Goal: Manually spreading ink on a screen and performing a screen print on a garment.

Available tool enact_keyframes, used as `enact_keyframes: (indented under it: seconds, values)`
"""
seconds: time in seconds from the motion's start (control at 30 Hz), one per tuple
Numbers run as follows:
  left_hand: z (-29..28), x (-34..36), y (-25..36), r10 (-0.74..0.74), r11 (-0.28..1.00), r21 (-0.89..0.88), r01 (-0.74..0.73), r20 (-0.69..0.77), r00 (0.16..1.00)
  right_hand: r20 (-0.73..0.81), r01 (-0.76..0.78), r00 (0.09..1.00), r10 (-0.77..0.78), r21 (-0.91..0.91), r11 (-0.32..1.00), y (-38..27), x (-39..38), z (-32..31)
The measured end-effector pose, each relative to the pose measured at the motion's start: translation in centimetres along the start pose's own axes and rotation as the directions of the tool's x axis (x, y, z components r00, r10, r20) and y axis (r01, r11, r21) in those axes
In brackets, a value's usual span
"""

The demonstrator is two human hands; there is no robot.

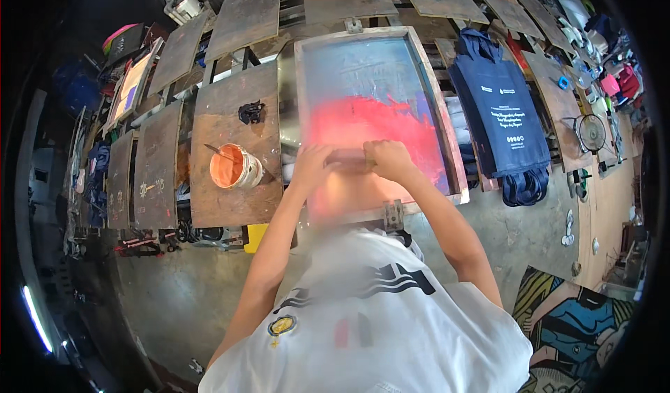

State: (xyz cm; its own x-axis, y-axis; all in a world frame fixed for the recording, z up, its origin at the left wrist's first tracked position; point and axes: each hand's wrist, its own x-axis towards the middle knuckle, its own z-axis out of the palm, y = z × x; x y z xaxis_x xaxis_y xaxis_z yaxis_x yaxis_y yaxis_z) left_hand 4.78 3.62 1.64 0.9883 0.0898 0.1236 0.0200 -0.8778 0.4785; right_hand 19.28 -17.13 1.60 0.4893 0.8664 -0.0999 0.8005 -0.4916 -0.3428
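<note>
Both hands grip a squeegee [347, 157], whose bar lies crosswise on a framed printing screen [370, 58]. My left hand [311, 168] is closed around its left end, and my right hand [389, 158] is closed around its right end. Bright pink-red ink [349, 122] covers the middle of the mesh beyond the squeegee, with a ragged edge toward the blue-grey far part. A blurred patch hides some of the squeegee's blade and the near mesh. Metal clamps hold the wooden frame at its far and near ends.
On the wooden board at left stand a tub of orange ink [237, 167] with a stick in it and a crumpled black item [251, 112]. Navy printed tote bags [499, 107] lie right of the screen. A small fan [590, 134] stands farther right. More boards [244, 19] line the far side.
</note>
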Motion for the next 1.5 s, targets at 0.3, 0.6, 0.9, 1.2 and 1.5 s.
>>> enact_keyframes:
  seconds: [0.3,0.6,0.9,1.2,1.5]
  values:
    - [-0.1,0.0,0.1,0.006,0.999,0.054,-0.002,-0.067,0.998,-0.025,-0.01,1.0,0.01,0.012,1.0,-0.1,-0.1,0.4]
    - [-0.4,-0.2,0.5,-0.041,0.994,0.095,0.043,-0.031,0.999,-0.113,-0.013,0.994,0.012,-0.01,1.0,-0.6,-0.5,0.7]
    - [-0.1,-1.5,0.0,-0.055,0.986,0.154,0.063,-0.055,0.997,-0.121,0.053,0.991,-0.049,0.026,0.998,-0.6,0.3,1.8]
    - [-0.6,-1.9,0.3,-0.07,0.991,0.106,0.077,-0.073,0.995,-0.061,0.081,0.995,-0.079,0.038,0.996,-1.6,0.2,0.0]
    - [0.6,-2.9,0.8,-0.161,0.983,0.063,0.171,-0.142,0.977,-0.14,0.064,0.988,-0.07,-0.046,0.997,-2.0,0.1,0.7]
